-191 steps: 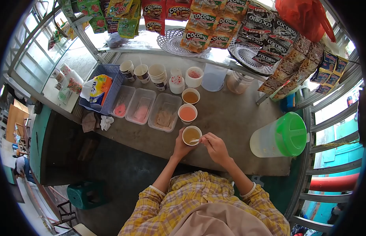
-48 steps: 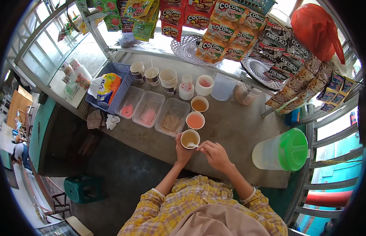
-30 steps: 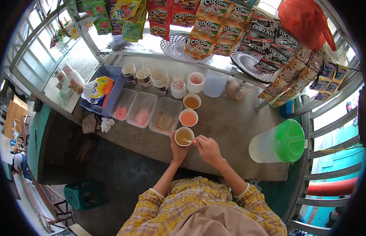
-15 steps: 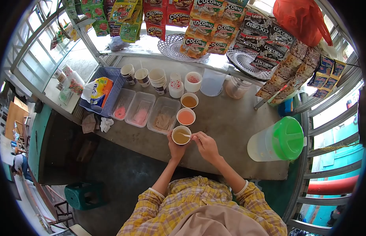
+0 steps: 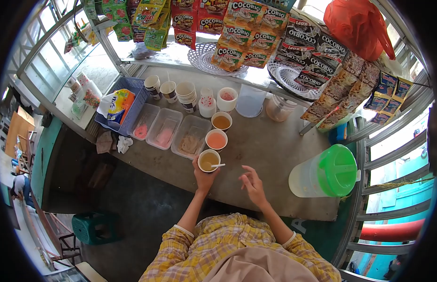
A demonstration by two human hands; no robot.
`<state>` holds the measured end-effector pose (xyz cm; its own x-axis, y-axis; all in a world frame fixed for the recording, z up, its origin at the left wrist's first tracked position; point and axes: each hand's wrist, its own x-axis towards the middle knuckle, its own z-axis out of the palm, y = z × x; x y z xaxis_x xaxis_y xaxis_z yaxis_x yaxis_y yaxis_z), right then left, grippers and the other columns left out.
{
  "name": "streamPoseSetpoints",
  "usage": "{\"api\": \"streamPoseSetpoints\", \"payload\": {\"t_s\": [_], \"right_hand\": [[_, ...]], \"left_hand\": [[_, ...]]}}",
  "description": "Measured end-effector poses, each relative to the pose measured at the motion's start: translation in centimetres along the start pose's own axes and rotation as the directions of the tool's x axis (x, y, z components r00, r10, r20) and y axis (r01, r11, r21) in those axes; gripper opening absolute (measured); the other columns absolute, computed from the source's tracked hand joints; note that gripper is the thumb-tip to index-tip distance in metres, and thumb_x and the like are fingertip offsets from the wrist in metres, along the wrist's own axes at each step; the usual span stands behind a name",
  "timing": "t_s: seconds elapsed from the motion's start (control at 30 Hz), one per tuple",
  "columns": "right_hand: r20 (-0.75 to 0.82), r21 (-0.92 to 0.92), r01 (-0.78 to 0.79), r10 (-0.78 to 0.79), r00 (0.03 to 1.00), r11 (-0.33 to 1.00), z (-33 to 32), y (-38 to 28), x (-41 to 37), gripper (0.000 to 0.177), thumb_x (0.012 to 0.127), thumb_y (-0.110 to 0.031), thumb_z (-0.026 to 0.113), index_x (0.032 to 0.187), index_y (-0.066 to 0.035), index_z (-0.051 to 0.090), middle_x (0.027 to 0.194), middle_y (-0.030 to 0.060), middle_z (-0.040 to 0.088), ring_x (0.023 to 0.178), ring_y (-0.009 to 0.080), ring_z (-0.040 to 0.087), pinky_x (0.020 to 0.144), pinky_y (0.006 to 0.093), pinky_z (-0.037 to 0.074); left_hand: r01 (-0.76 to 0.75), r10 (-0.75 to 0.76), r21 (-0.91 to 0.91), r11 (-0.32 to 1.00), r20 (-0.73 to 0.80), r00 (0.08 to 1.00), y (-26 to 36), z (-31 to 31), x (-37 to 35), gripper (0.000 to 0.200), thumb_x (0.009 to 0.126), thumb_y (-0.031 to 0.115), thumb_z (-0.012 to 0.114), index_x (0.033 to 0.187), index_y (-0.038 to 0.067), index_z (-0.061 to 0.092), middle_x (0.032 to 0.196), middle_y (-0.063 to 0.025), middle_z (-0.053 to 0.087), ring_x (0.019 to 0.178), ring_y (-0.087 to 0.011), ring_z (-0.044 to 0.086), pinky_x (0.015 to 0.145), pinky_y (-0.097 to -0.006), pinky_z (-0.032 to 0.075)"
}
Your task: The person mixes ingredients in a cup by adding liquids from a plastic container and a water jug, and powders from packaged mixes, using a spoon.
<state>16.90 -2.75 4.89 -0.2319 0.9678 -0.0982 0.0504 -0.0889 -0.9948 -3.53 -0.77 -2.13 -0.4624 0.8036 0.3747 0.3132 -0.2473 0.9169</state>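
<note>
My left hand [image 5: 205,177] is wrapped round a paper cup [image 5: 209,161] of yellowish drink at the counter's near side. A white spoon [image 5: 218,165] rests in this cup, its handle leaning over the rim to the right. To the right of the cup, my right hand [image 5: 252,185] is apart from it, fingers loosely spread, with nothing in them. Just beyond the held cup stands a cup of orange-pink drink [image 5: 216,139], and behind that a cup of amber drink [image 5: 221,122].
Three clear plastic tubs [image 5: 163,129] with pinkish and brown contents sit left of the cups. A blue basket [image 5: 142,98] and stacked paper cups [image 5: 186,94] stand behind. At right is a green-lidded pitcher [image 5: 339,170]. Sachet strips [image 5: 246,33] hang above.
My right hand has let go of the spoon and moved right, its fingers opening. The spoon now leans in the cup, which my left hand still holds.
</note>
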Motion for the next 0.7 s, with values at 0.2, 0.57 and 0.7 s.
{"api": "streamPoseSetpoints", "payload": {"t_s": [0.2,0.57,0.7], "right_hand": [[-0.669,0.197,-0.158,0.251,0.699,0.967,-6.2,6.0,-7.1,0.057,0.09,-0.021,0.065,0.138,-0.016,0.034,0.112,0.0049,0.045,0.088,0.0114,0.052,0.066,0.0262,0.044],[-0.873,-0.283,-0.154,-0.188,0.451,0.947,-15.6,7.5,-7.8,0.119,0.07,-0.025,0.087,0.149,0.004,0.003,0.146,0.0228,0.027,0.135,0.0323,0.031,0.113,0.042,0.021],[-0.803,-0.322,-0.038,-0.252,0.54,0.946,-17.8,8.3,-8.4,0.12,0.069,-0.026,0.088,0.149,0.005,0.004,0.147,0.0236,0.026,0.135,0.0322,0.031,0.114,0.0408,0.019]], "left_hand": [[-0.032,0.037,0.101,0.994,-0.048,0.998,0.1,0.3,-0.2,0.084,0.064,0.012,0.088,0.129,0.003,0.036,0.114,-0.0174,0.058,0.105,-0.0298,0.061,0.088,-0.0382,0.049],[-0.132,0.15,0.238,0.962,-0.063,0.987,1.3,0.5,-0.2,0.094,0.064,0.02,0.091,0.137,0.003,0.033,0.122,-0.018,0.056,0.11,-0.0315,0.058,0.093,-0.0404,0.046],[-0.111,0.134,0.267,0.957,-0.067,0.989,1.8,-0.1,-0.8,0.101,0.062,0.025,0.091,0.139,0.002,0.031,0.125,-0.0187,0.054,0.114,-0.0324,0.055,0.097,-0.0415,0.044]]}}
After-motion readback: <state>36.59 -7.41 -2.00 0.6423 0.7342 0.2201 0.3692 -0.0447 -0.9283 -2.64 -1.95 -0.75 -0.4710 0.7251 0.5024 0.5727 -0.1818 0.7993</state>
